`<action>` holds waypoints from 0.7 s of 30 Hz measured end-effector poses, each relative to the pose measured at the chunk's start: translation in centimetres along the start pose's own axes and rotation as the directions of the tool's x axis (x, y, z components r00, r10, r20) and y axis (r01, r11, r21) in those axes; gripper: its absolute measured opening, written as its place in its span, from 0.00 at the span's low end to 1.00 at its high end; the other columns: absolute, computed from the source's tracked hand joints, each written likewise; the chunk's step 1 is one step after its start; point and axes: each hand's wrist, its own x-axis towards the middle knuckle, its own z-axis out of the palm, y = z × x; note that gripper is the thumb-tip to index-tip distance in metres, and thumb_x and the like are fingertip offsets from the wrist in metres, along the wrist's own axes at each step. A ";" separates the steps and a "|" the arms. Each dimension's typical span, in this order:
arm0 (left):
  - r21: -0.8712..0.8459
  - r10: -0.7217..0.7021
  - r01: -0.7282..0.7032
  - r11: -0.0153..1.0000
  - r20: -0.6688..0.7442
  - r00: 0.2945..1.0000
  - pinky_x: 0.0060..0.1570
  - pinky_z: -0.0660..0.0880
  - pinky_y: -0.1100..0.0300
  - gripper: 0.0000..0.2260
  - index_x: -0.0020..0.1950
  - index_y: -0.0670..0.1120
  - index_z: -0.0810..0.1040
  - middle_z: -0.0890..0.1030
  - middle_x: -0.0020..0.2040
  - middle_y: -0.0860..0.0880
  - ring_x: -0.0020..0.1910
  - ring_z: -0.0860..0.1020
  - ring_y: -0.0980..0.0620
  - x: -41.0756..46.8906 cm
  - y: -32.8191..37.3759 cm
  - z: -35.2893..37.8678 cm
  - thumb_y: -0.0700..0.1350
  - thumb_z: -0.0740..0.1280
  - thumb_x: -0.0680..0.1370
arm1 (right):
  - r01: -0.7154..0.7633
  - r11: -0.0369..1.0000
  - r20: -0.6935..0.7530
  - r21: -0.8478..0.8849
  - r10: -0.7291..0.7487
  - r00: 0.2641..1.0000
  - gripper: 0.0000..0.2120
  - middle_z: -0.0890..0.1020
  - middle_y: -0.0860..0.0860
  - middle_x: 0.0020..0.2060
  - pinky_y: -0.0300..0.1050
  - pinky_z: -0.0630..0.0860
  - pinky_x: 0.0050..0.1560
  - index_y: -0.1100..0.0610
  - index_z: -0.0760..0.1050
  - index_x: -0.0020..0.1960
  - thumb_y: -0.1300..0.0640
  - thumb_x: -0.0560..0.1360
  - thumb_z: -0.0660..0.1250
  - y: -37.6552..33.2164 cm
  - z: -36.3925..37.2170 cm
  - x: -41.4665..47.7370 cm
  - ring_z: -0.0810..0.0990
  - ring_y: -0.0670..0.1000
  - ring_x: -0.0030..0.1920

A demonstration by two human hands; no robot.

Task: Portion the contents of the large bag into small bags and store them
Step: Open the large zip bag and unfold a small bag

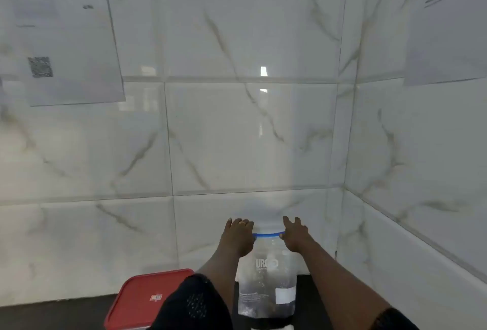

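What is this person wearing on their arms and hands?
Both forearms are bare, no gloves or watch. The left sleeve is black with small pale dots, ending near the elbow; the right sleeve is black too, only its edge showing. The left hand seems to carry a ring on one finger; the right hand shows none.

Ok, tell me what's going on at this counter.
A person holds a clear bag upright at the dark counter, by the tiled wall. The left hand and right hand each pinch one end of its blue zip strip. Whether it is sealed is unclear. A box with a red lid sits to the left, untouched.
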 end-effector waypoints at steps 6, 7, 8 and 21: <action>-0.009 -0.034 0.033 0.999 -0.039 0.999 0.73 0.48 0.48 0.17 0.69 0.50 0.67 0.73 0.66 0.49 0.67 0.68 0.49 1.3 -0.4 2.9 0.47 0.57 0.81 | 0.021 0.993 -0.101 -0.113 -0.033 0.994 0.23 0.54 0.55 0.75 0.52 0.64 0.69 0.52 0.61 0.73 0.65 0.80 0.55 1.9 1.5 1.1 0.57 0.57 0.74; -0.019 -0.045 0.044 0.999 -0.055 0.997 0.73 0.49 0.49 0.15 0.68 0.51 0.69 0.74 0.64 0.49 0.65 0.70 0.49 1.3 -0.5 3.1 0.47 0.58 0.81 | 0.024 0.995 -0.128 -0.092 -0.036 0.991 0.21 0.61 0.55 0.72 0.49 0.66 0.67 0.54 0.65 0.71 0.65 0.79 0.54 2.1 1.6 1.2 0.63 0.55 0.71; -0.032 -0.051 0.049 0.998 -0.077 0.996 0.73 0.49 0.50 0.14 0.65 0.51 0.72 0.75 0.61 0.49 0.63 0.71 0.49 1.3 -0.8 3.4 0.46 0.58 0.80 | 0.019 0.999 -0.159 -0.040 -0.025 0.987 0.19 0.67 0.55 0.68 0.46 0.69 0.62 0.56 0.68 0.68 0.65 0.79 0.54 2.2 1.7 1.1 0.69 0.53 0.66; -0.554 -0.113 -0.009 0.832 -0.186 0.976 0.45 0.76 0.55 0.06 0.45 0.44 0.83 0.83 0.43 0.44 0.44 0.80 0.46 -4.7 -2.1 -2.8 0.39 0.66 0.74 | 0.162 0.925 -0.395 0.345 -0.013 0.918 0.05 0.76 0.52 0.41 0.40 0.70 0.43 0.62 0.81 0.47 0.65 0.72 0.71 1.8 -2.0 -4.3 0.74 0.49 0.42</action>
